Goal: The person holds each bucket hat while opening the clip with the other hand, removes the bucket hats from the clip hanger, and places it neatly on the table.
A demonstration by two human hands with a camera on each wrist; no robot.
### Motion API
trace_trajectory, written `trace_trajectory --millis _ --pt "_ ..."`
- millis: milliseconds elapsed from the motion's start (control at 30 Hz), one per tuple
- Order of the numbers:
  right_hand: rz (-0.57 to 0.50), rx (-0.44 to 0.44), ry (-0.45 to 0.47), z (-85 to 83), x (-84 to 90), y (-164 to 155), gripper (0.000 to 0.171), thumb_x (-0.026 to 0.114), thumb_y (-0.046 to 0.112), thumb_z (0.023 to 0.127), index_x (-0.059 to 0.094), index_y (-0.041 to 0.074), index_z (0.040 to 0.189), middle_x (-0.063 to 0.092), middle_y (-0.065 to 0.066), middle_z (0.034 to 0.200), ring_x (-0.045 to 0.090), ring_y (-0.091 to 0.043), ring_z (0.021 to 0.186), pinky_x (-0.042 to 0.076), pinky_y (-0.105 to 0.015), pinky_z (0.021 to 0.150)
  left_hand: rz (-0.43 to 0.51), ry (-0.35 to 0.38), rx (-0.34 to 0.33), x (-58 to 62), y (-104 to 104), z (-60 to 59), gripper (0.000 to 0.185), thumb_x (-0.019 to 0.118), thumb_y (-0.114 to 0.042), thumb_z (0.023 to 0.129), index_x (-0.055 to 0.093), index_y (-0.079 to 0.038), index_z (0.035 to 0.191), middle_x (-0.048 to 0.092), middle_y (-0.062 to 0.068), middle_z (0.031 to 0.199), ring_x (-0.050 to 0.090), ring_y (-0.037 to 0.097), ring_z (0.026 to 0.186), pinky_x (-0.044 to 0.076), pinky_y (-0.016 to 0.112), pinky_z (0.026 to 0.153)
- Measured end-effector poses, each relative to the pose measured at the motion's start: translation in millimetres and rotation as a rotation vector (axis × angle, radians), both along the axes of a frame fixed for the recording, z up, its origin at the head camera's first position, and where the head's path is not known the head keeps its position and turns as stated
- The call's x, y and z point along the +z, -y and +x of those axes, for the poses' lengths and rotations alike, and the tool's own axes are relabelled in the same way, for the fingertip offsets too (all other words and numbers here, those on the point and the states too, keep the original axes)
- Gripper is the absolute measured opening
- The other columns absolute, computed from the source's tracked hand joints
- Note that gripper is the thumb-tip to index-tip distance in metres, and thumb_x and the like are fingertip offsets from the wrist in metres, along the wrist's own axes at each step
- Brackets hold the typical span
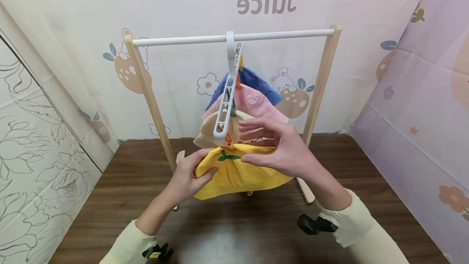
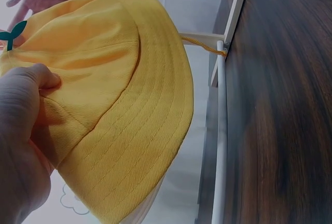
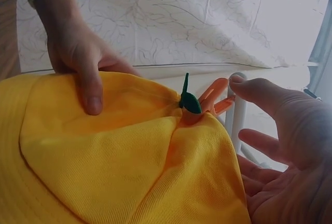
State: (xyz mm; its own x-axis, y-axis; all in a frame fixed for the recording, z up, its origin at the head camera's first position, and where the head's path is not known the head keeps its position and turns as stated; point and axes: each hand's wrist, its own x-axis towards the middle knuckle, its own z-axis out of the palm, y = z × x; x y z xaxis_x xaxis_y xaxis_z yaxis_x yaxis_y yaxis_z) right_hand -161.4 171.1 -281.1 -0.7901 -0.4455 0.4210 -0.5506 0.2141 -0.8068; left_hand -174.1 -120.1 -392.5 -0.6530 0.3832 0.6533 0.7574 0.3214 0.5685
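A yellow bucket hat with a green sprout on its crown hangs from an orange clip at the near end of a white hanger. My left hand grips the hat's left side, thumb on the front and the other fingers behind the cloth. At the right of the crown, my right hand has its thumb and fingers spread apart. The right wrist view shows that thumb close to the orange clip, pinching nothing; its lower fingers are partly hidden by the hat.
Behind hang a cream hat, a pink hat and a blue hat, in a row along the hanger. The hanger hooks over the white rod of a wooden-legged rack on a dark wooden table. Printed curtains stand around.
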Motion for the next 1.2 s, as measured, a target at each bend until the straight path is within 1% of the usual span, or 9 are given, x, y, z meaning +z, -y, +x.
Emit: trace_trajectory --millis 200,367,600,900,1200 --pt "0.004 0.014 0.001 -2.4 0.5 3.7 0.061 0.097 0.005 0.086 0.072 0.001 0.141 0.077 -0.019 0.143 0.084 -0.032 0.118 0.069 -0.034 0.097 -0.007 -0.003 0.014 -0.8 -0.8 0.0 0.046 0.086 0.005 0.092 0.07 -0.003 0.135 0.082 0.016 0.117 0.07 0.014 0.096 0.067 0.028 0.086" --pt "0.0 0.023 0.001 -3.1 1.8 7.5 0.061 0.097 0.004 0.086 0.072 0.001 0.142 0.077 -0.021 0.142 0.085 -0.031 0.117 0.069 -0.033 0.096 -0.01 -0.008 0.019 -1.3 -0.8 0.0 0.047 0.086 0.005 0.091 0.07 -0.003 0.135 0.082 0.016 0.117 0.07 0.014 0.097 0.067 0.029 0.087" --pt "-0.007 0.048 -0.008 -3.7 2.7 12.4 0.06 0.096 0.0 0.086 0.073 0.001 0.141 0.08 -0.018 0.135 0.085 -0.027 0.116 0.068 -0.033 0.098 -0.011 -0.009 0.018 -2.6 -1.2 0.1 0.047 0.086 0.005 0.091 0.07 -0.003 0.135 0.081 0.016 0.116 0.07 0.013 0.096 0.067 0.028 0.086" --pt "-0.004 0.061 -0.01 -3.2 4.3 21.4 0.056 0.093 -0.003 0.087 0.073 0.001 0.139 0.08 -0.017 0.135 0.085 -0.021 0.112 0.069 -0.033 0.098 -0.003 -0.03 0.018 -2.4 -3.1 1.1 0.045 0.086 0.006 0.09 0.071 -0.003 0.132 0.081 0.015 0.114 0.068 0.011 0.094 0.066 0.03 0.084" --pt "-0.024 0.05 -0.025 -4.2 1.4 27.5 0.049 0.093 -0.005 0.086 0.077 -0.001 0.132 0.083 -0.018 0.126 0.086 -0.022 0.105 0.07 -0.034 0.094 0.003 -0.026 0.011 -4.9 -2.8 0.4 0.046 0.086 0.007 0.09 0.071 -0.003 0.132 0.081 0.014 0.113 0.068 0.012 0.094 0.067 0.029 0.084"
